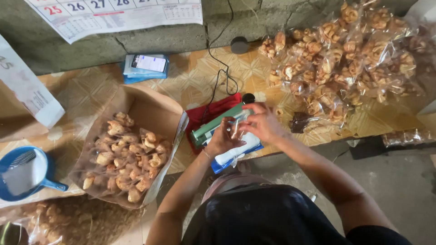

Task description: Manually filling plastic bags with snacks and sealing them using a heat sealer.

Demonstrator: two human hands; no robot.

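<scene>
Both hands meet over the sealer [217, 123] at the table's near edge: the left hand [223, 138] pinches a clear bag [239, 128] from below, and the right hand [262, 121] grips its upper end, fingers curled on the film just above the green bar. The bag lies across the sealer, over a white and blue bundle [236, 154] that overhangs the edge. The risk, as I judge it, is that thin film held this loosely bunches or slips off the bar, and fingertips this near the bar could be nipped or burned; the bundle could also tip off the edge. To the left an open sack [150, 109] holds loose snacks [125, 156], with a blue scoop [25, 174] beside it. The table [190, 75] wears a patterned yellow cover. Farther right, filled bags [345, 59] are heaped. A cord [218, 54] runs back to a rough concrete wall [181, 38], near a phone [150, 63] and under a calendar [113, 16].
</scene>
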